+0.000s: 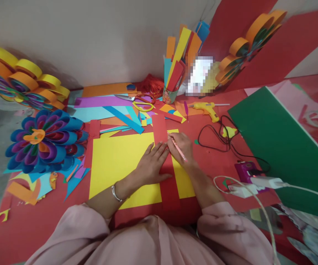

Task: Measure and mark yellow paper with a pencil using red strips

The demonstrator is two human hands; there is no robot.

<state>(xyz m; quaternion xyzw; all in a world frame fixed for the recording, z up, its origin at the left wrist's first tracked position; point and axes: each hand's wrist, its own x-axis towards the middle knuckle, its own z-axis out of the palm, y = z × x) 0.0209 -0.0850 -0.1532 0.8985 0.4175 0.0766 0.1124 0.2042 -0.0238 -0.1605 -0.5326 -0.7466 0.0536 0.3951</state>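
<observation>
A yellow sheet of paper (120, 158) lies on the red table in front of me. Across its right part runs a long red strip (160, 127). My left hand (153, 163) rests flat with fingers spread, on the strip and the yellow sheet. In my right hand (181, 147) is a pink pencil (180, 150), its tip on the yellow sheet at the strip's right edge. A silver bangle (116, 192) circles my left wrist.
Scissors (141, 101), paper strips and scraps lie behind the sheet, beside a cup of strips (170, 95). A yellow glue gun (207, 109), black cable, power strip (248, 173) and green board (283, 147) are right. A blue-purple paper flower (47, 141) sits left.
</observation>
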